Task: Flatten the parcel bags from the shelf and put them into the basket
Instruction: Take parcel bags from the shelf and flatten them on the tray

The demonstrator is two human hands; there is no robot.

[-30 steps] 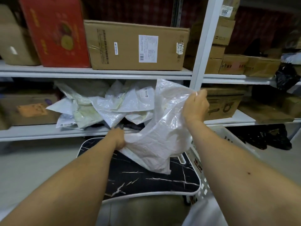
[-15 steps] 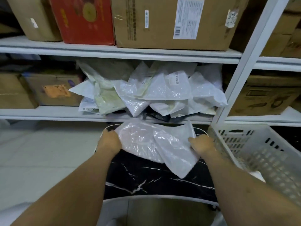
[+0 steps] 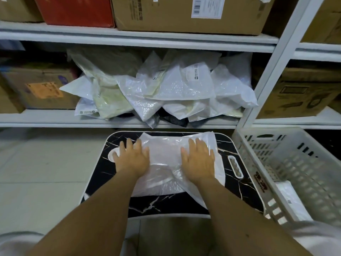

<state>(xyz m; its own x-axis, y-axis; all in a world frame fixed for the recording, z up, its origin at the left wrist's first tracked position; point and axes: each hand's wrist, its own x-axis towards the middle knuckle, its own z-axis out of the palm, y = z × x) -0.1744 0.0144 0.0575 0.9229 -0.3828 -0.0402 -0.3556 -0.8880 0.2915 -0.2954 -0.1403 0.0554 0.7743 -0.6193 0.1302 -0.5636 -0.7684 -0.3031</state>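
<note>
A crumpled translucent white parcel bag lies spread on a small black marble-patterned table with a white edge, directly in front of the shelf. The left hand rests flat on the bag's left edge, fingers straight and slightly spread, partly over the tabletop. The right hand presses flat on the bag's right half, fingers straight and together, gripping nothing. The bag's near right corner hangs toward the table's front edge. Just right of the table stands a white slotted plastic basket, with one flat white bag lying inside near its front. Behind the table, on the white metal shelf, a heap of white and pale green parcel bags sits between brown cardboard boxes; above, more cardboard boxes and a red box
</note>
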